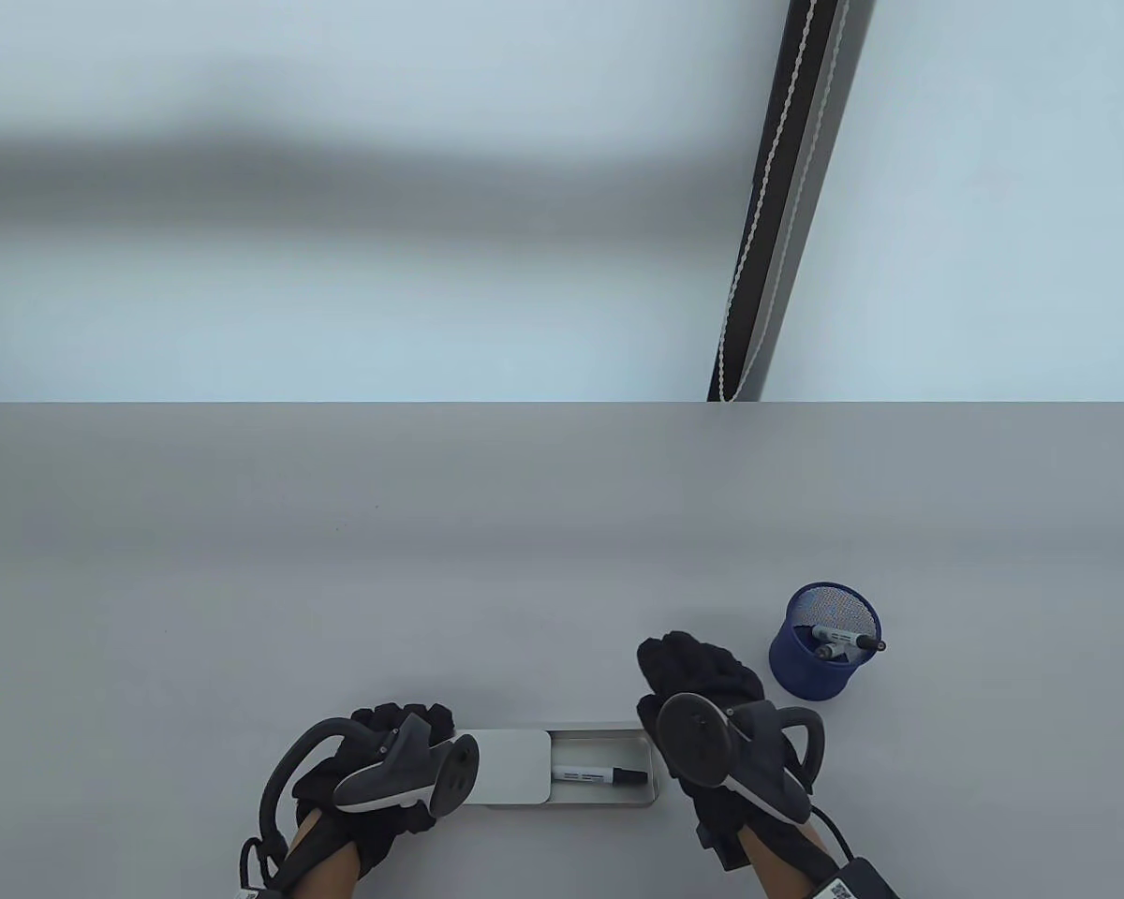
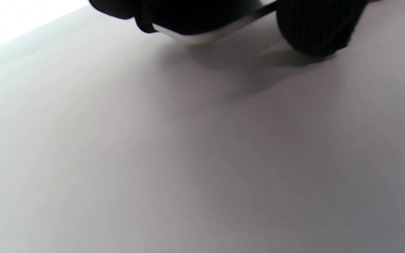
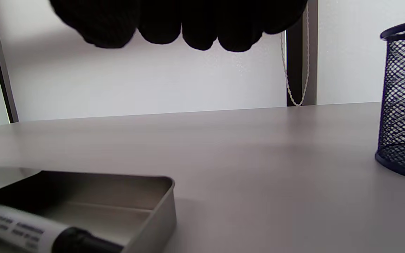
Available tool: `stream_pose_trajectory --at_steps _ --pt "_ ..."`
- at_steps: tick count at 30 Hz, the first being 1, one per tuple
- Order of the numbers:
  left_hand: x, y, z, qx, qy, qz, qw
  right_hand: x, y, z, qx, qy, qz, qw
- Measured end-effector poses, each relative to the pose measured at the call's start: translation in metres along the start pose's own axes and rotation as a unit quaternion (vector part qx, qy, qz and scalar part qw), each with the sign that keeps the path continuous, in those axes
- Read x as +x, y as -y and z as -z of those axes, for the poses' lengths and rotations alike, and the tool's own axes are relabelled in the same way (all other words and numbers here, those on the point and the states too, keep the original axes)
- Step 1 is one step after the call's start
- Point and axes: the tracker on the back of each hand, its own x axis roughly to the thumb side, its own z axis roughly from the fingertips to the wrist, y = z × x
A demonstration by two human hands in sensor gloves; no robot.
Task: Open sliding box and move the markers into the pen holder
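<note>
Table view had our left hand (image 1: 375, 777) gripping the slid-back lid (image 1: 510, 766) of the sliding box (image 1: 609, 740), one marker (image 1: 599, 774) left in the open tray. Biggest risk, we figured: the light tin skidding on the tabletop (image 1: 431, 562) if the left grip loosened during the pick. Our right hand (image 1: 702, 693) hovered empty between tray and pen holder (image 1: 820, 655), fingers (image 3: 202, 28) loosely curled, the marker below and left of them, untouched.

Brushed metal box (image 3: 153, 214), mesh holder (image 3: 404, 102)
</note>
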Motion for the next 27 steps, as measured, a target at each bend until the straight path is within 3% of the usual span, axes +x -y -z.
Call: stream_pose_trajectory --at_steps 5,8,27 --pt "0.001 0.0 0.0 0.0 0.0 0.001 1.0 0.021 -0.027 0.0 0.104 0.051 -0.071 0.991" --pt "0.001 0.0 0.0 0.0 0.0 0.001 1.0 0.026 -0.04 0.0 0.139 0.063 -0.099 0.983" --pt "0.002 0.0 0.001 0.002 -0.003 0.004 1.0 0.023 -0.061 0.005 0.141 0.053 -0.128 0.98"
